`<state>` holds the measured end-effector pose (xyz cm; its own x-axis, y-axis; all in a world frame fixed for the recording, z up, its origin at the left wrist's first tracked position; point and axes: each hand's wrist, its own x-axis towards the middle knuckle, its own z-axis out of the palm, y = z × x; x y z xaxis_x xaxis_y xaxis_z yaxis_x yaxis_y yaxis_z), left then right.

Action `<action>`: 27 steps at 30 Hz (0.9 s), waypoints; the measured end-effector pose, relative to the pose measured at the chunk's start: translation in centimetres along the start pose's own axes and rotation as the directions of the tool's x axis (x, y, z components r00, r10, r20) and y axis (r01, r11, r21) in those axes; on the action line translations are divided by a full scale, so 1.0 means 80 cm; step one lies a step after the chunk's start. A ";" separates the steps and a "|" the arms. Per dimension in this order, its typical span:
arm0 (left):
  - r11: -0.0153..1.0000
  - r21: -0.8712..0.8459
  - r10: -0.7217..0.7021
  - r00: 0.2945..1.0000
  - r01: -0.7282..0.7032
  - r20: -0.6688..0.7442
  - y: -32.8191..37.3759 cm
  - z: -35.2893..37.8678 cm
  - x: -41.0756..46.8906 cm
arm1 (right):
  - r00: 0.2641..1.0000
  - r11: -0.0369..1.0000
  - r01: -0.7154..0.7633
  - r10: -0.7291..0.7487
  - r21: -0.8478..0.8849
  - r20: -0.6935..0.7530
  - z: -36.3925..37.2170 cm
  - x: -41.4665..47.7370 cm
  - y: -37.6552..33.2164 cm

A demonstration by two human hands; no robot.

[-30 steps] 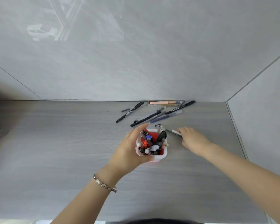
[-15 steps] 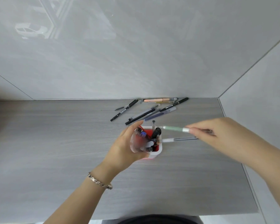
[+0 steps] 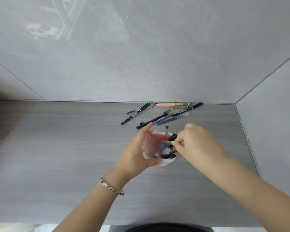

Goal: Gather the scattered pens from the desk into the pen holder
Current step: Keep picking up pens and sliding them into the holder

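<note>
Head view first: low in the frame your two forearms rise toward the middle, a bracelet (image 3: 112, 187) on the left wrist. Your left hand (image 3: 137, 153) wraps the pen holder (image 3: 167, 160) from its left side, fingers curled round the wall, so keep that grip firm and the holder flat on the desk (image 3: 57, 148) while you load it. Your right hand (image 3: 199, 144) is pinched shut just right of the rim, fingertips on a pale green pen (image 3: 169, 141) whose far end already lies over the opening. The holder looks crowded, so tip the pen more upright, aim its end at a gap between the pens standing inside, and let go only once it sits below the rim; a flat drop would likely bounce it back out. Higher in the frame, just beyond the holder, the scattered pens (image 3: 159, 117) lie fanned toward the wall, the peach pen (image 3: 168, 104) right against it. Take those nearest first.
</note>
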<state>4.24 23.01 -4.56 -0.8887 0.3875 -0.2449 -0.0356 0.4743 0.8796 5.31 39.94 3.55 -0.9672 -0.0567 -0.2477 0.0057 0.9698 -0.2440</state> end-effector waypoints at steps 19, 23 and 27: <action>0.999 0.035 0.037 0.999 -0.037 0.006 -0.013 0.006 0.000 | 0.988 0.861 0.144 -0.100 0.489 -0.114 0.013 0.069 -0.001; 1.000 0.001 0.005 1.000 -0.005 -0.013 -0.019 0.016 -0.003 | 0.976 0.791 0.219 -0.176 0.571 -0.129 0.005 0.057 -0.001; 1.000 -0.020 0.018 1.000 -0.019 -0.017 -0.012 0.033 0.001 | 0.966 0.798 0.256 -0.186 0.545 -0.181 0.001 0.033 -0.006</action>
<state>5.44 24.68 -6.55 -0.8969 0.3826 -0.2216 -0.0279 0.4513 0.8919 2.81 39.34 2.93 -0.9811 -0.1918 -0.0238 -0.1046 0.6305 -0.7692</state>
